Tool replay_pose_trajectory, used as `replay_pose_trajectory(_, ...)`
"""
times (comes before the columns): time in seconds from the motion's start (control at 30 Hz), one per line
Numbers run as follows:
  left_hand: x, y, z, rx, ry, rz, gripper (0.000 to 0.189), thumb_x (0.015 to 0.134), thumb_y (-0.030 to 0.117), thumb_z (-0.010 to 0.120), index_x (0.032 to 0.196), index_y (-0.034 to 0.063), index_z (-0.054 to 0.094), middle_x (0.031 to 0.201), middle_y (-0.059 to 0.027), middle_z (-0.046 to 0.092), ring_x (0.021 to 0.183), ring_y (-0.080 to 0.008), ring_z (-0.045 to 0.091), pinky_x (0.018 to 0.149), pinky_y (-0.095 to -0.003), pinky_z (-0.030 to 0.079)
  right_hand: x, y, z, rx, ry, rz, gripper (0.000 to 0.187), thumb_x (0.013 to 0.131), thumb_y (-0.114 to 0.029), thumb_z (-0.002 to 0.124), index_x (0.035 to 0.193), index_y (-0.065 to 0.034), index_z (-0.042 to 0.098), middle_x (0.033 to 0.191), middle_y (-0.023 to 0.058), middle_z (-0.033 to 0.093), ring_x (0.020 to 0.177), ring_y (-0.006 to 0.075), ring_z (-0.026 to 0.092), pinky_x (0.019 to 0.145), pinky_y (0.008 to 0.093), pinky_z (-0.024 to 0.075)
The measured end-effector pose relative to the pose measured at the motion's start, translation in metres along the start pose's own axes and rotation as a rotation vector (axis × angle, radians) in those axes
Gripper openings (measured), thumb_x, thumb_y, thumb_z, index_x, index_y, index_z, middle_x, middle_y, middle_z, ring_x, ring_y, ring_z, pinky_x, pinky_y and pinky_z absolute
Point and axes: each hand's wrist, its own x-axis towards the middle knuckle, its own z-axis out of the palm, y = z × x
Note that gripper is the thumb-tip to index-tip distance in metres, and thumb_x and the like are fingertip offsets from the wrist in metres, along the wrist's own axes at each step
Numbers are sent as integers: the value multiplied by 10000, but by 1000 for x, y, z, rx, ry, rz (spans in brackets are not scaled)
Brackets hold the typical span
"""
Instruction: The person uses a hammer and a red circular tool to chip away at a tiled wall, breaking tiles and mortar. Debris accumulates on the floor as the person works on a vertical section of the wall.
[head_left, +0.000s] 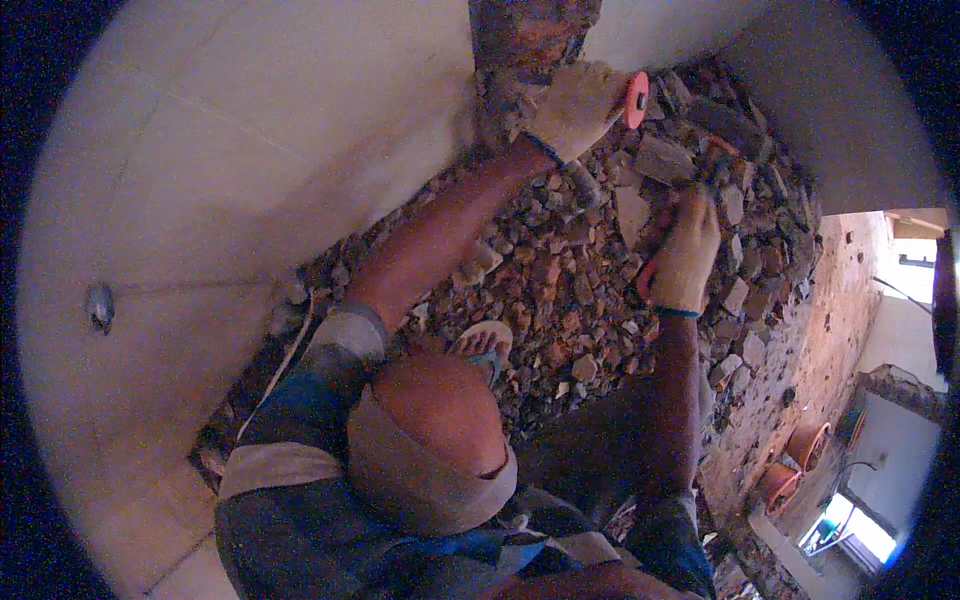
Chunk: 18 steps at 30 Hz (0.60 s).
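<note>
My left hand (576, 112), in a pale work glove, grips a chisel with a round pink-red hand guard (637, 101). The chisel's dark struck end shows in the middle of the guard; my fist hides most of its shaft. Beside the fist runs a strip of bared brickwork (529, 34) in the pale wall. Lower and to the right, my gloved right hand (688, 251) is closed around a tool with a red grip (646, 279). Blur and the hand hide the tool's head, so its kind is unclear. Broken brick and mortar rubble (555, 270) lies beneath both hands.
A pale tiled wall (225, 150) rises close on the left, with a metal fitting (99, 307) on it. My sandalled foot (486, 346) stands on the rubble. Larger chunks (664, 159) lie near the far corner. Two orange tubs (781, 486) stand on the dusty floor (817, 322) at right.
</note>
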Motion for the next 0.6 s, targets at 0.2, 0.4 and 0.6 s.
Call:
replay_pose_trajectory(0.2, -6, 0, 6, 84, 59, -17, 272, 962, 319, 688, 1152, 126, 668, 1017, -113, 685, 993, -337, 683, 860, -489, 542, 9, -1, 16, -292, 319, -463, 498, 1109, -500, 492, 1109, -21, 628, 821, 64, 616, 714, 180, 602, 645, 343, 493)
replay_pose_trajectory(0.4, 3, 4, 10, 35, -94, -50, 260, 961, 323, 687, 1129, 125, 690, 988, -105, 703, 959, -329, 706, 816, -482, 555, 6, 5, 5, -99, -109, -52, 481, 1114, -391, 488, 1198, 53, 654, 945, 131, 694, 807, 216, 596, 767, 387, 482)
replay_pose_trajectory(0.6, -3, 2, 12, 125, 136, -7, 239, 947, 310, 703, 1110, 135, 697, 982, -98, 709, 940, -323, 716, 806, -482, 559, 13, 0, -14, 49, 245, -50, 520, 1126, -418, 422, 1087, 43, 660, 972, 117, 696, 907, 273, 651, 834, 427, 505)
